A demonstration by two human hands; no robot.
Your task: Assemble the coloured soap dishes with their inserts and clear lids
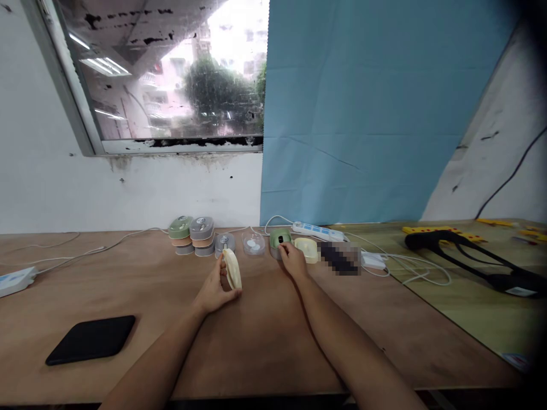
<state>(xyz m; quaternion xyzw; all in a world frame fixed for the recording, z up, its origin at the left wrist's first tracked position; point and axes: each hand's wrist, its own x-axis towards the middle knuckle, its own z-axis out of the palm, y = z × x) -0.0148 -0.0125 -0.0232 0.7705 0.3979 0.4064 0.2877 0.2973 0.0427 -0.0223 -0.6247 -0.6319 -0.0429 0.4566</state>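
Note:
My left hand (216,287) is closed around a cream round lid-like part (232,268), held on edge above the wooden table (256,341). My right hand (291,257) reaches forward, and its fingertips pinch the green round device (280,239) near the wall. Right of that device lies a cream square-ish part (307,249). To its left sit a clear round part (253,244) and a grey round unit (224,241).
Two stacks of round units (191,235) stand at the back. A white power strip (318,230) with cables, a blurred dark object (339,257), a white adapter (374,261), a black tablet (92,339), another white strip (15,281) and a black strap device (478,259) lie around.

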